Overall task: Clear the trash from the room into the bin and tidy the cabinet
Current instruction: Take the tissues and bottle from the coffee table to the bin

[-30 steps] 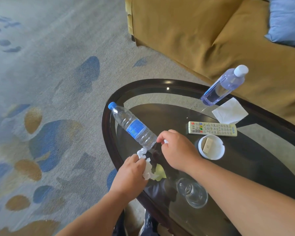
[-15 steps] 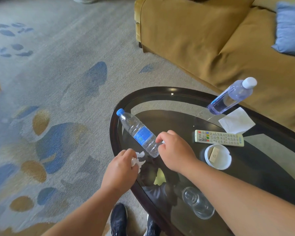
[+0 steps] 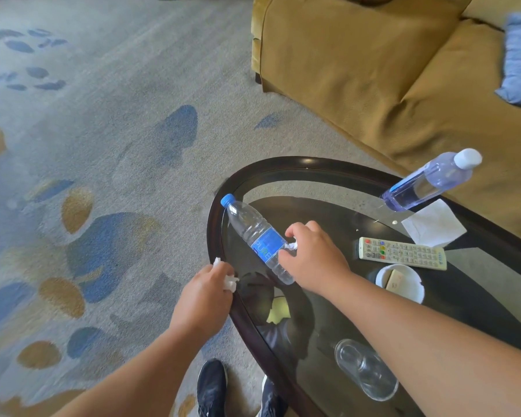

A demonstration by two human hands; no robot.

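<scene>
Head view is filled by an oval glass table with a dark rim, its near and right parts cut off by the picture edge. The left hand is held over the left rim, fingers curled closed around crumpled white tissue; only small tufts are seen at the fingertips, the rest being hidden in the fist. The right hand is laid against the lower half of a clear bottle with a blue label, which is seen near the left edge of the glass, its blue cap pointing toward the rim. A second scrap of white paper is pinched between thumb and forefinger, so whether the bottle itself is gripped cannot be told. A bottle with a white cap is seen at the far edge, beside a flat white napkin. A white remote is laid mid-table, with a small white dish just beside it, partly covered by the right forearm; what it holds is hard to make out. An empty glass is seen near the near edge. Something yellow-green is glimpsed through the glass, unclear. Dark shoes are partly cut off below, on patterned carpet, and a mustard sofa is cropped at the top.
</scene>
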